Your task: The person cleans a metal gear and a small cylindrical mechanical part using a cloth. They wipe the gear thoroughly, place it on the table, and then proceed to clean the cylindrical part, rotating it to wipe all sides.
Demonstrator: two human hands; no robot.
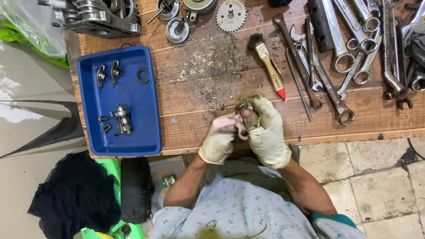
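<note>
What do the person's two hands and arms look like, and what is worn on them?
Both the left hand and the right hand wear loose, pale yellowish work gloves, stained with dark grime and worn at the fingertips. The forearms are bare. Short sleeves of a light grey-blue shirt with a small teal pattern cover the upper arms.

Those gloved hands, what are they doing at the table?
The person's left hand and right hand, in dirty gloves, press together over the edge of a wooden table; anything between them is hidden. A blue tray of small metal parts sits left, a paintbrush and wrenches right.
</note>
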